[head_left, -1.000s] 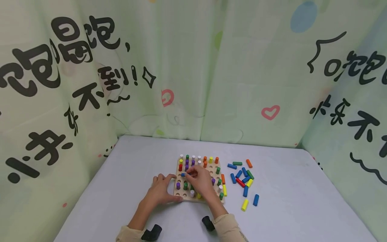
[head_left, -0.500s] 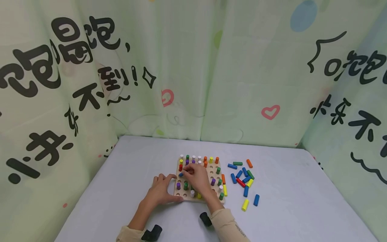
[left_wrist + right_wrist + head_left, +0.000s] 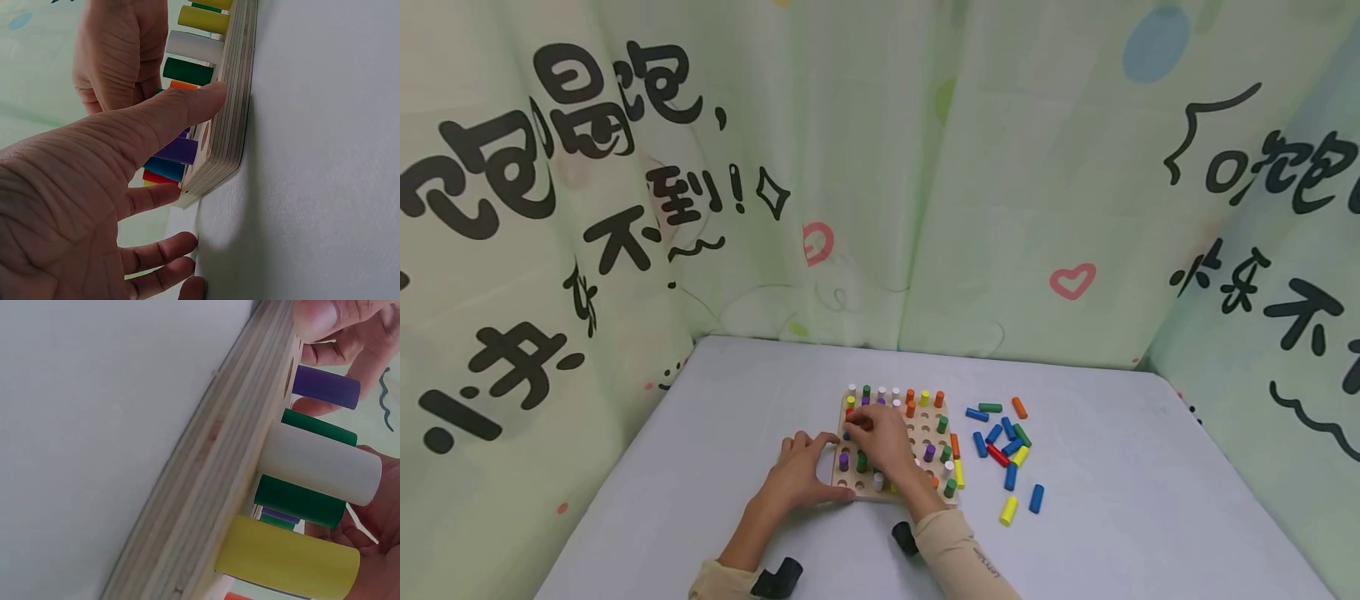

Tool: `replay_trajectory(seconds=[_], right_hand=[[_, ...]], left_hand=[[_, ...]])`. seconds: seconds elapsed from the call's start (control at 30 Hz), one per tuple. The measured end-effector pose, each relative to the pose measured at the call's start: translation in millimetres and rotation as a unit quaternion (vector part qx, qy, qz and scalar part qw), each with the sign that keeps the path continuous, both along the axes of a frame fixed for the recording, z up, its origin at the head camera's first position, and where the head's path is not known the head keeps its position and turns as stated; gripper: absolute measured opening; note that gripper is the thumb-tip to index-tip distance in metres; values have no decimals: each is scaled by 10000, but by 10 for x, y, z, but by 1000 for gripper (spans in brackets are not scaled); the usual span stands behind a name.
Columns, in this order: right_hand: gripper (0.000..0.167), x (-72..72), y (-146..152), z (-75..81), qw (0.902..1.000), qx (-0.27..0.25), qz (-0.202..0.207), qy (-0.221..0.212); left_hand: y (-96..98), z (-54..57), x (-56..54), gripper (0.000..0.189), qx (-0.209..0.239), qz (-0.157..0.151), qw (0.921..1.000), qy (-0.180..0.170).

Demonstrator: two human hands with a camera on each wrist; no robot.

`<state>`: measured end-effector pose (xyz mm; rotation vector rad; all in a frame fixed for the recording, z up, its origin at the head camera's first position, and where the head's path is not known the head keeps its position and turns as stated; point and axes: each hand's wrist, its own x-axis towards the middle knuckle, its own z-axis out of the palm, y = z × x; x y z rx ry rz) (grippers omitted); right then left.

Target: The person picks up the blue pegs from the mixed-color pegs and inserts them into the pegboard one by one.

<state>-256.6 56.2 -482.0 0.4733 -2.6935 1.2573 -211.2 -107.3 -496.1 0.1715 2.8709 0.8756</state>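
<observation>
A wooden pegboard [image 3: 841, 475] with rows of holes and coloured pegs lies on the table. My left hand [image 3: 801, 475] holds its near left corner: the thumb presses the front edge and the index finger touches the left side, as the left wrist view shows. Over the board, my right hand [image 3: 886, 442] pinches the top of a blue peg [image 3: 847, 436] at the left column. That peg stands upright between a red peg [image 3: 157, 177] and a purple peg [image 3: 178, 151]. The right fingertips are partly hidden. White, green and yellow pegs [image 3: 290, 557] stand along the front.
Loose blue, green, red, orange and yellow pegs lie right of the board, among them a red peg [image 3: 997, 455] and a yellow peg [image 3: 1008, 510]. An orange peg [image 3: 955, 446] lies against the board's right side. A printed curtain [image 3: 985, 208] surrounds the table [image 3: 1112, 467].
My right hand has shifted slightly left; the blue peg has gone from lying sideways in the fingers to upright at the left column. The left hand has stayed in place.
</observation>
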Motion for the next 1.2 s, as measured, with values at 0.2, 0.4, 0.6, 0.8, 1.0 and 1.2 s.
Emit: replay_trajectory(seconds=[0.2,0.4,0.6,0.8,1.0,1.2], right_hand=[[13,32,-1,-12,10000,-48,-58,-22],[15,97,29,3,9997,-97,-162,-152],[13,171,69,-8,9989,-226,-328,-264],[14,258,106,13,9980,-525,-345,-108],[15,349,167,45,9960,-866,-172,119],[18,435,232,139,9959,-852,-164,257]], left_hand=[[1,5,0,84,-6,1,10000,-15],[2,13,8,83,-36,52,10000,-5],[2,10,5,83,-66,75,9999,-57],[1,-2,0,84,-61,99,9999,-99],[2,-6,-7,84,-8,86,9999,-105],[2,6,-2,84,5,121,9998,-158]])
